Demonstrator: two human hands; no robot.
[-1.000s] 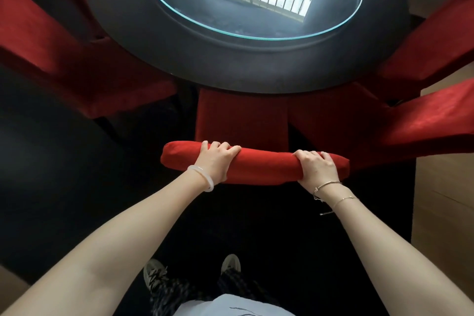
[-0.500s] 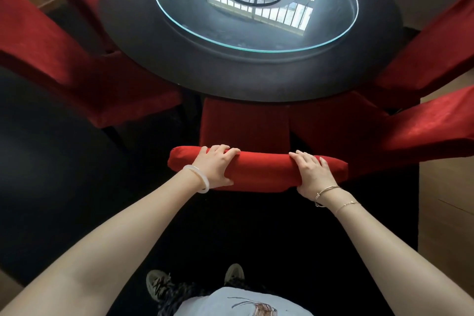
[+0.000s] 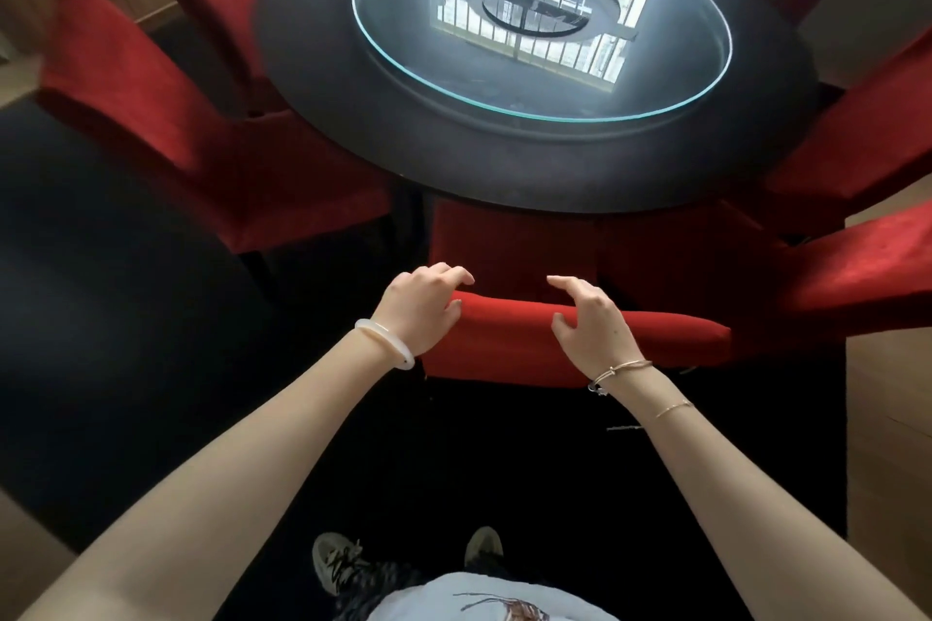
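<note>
A red upholstered chair (image 3: 509, 333) stands pushed in at the near edge of a round dark table (image 3: 504, 189); its seat reaches under the tabletop. My left hand (image 3: 418, 310) hovers at the left end of the chair's padded top rail, fingers loosely curled and lifted, holding nothing. My right hand (image 3: 587, 325) is over the middle of the rail, fingers spread and raised off the fabric. Whether the heels of my palms still touch the rail is unclear.
A round glass turntable (image 3: 549, 114) lies on the table. More red chairs ring it: at the left (image 3: 176, 141), at the near right (image 3: 857, 282), at the far right (image 3: 857, 131). Underfoot are a dark rug (image 3: 151, 368) and my shoes (image 3: 343, 565). Wooden floor (image 3: 897, 419) shows at the right.
Both hands gripped the chair's top rail earlier and have now let go, fingers lifted. The chair has moved toward the table, its seat further underneath.
</note>
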